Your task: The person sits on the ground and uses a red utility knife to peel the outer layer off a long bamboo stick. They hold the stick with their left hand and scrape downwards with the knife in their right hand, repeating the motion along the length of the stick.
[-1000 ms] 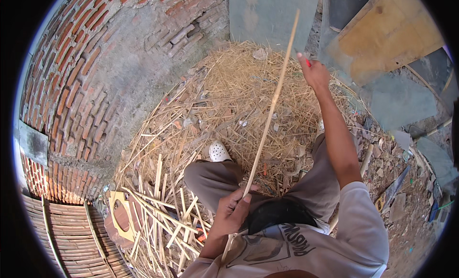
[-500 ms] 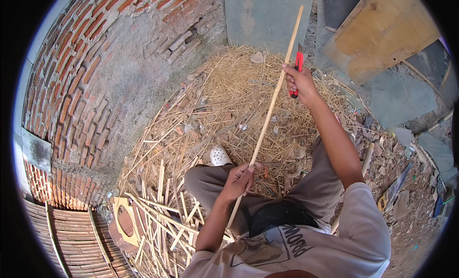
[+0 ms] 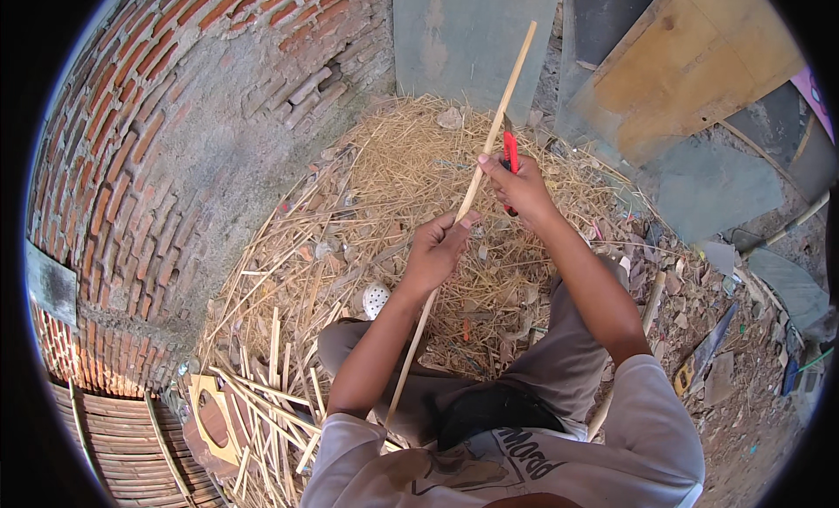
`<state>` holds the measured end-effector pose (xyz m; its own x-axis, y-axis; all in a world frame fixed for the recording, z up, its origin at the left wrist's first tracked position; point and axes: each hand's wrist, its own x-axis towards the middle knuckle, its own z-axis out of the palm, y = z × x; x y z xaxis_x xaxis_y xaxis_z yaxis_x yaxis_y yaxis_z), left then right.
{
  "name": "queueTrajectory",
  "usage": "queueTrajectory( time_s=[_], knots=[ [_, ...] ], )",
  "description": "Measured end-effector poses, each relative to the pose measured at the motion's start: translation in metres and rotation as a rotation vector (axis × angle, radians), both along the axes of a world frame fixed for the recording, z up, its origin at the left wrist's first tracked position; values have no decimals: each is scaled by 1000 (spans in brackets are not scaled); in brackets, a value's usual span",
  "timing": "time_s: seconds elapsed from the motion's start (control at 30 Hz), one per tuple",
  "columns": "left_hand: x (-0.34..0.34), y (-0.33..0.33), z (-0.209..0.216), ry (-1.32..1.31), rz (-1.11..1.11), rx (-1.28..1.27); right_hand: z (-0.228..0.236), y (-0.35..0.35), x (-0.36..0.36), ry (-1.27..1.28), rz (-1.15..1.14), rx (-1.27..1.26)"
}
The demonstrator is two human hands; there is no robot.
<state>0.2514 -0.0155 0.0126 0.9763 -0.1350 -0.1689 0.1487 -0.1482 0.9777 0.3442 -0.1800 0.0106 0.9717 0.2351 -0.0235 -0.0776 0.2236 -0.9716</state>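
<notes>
A long, thin bamboo strip (image 3: 411,362) slants across the middle of the view, its upper end leaning right and its lower end by my lap. My left hand (image 3: 439,250) is closed round the strip near its middle. Higher up, my right hand (image 3: 516,183) holds a red utility knife (image 3: 510,151) in its fingers, with the thumb pressed along the strip. The knife's blade points up and lies close beside the strip; whether it touches cannot be made out.
Cut bamboo strips (image 3: 280,403) lie heaped at the lower left beside a yellowish board with an oval hole (image 3: 210,407). Shavings (image 3: 393,167) cover the ground ahead. A handsaw (image 3: 706,351) rests on the right. A brick wall (image 3: 140,176) stands at the left.
My left hand has slid up the strip from near my knee to just below my right hand. The right hand and knife have moved slightly down and left.
</notes>
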Motion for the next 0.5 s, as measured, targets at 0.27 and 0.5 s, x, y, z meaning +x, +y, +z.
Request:
queueTrajectory(
  time_s=[0.27,0.5],
  knots=[
    [12,22,6,51,58,-300,3,4,7,-621,150,-935],
    [10,35,-9,-108,36,-189,-18,22,9,-916,20,-1092]
  ],
)
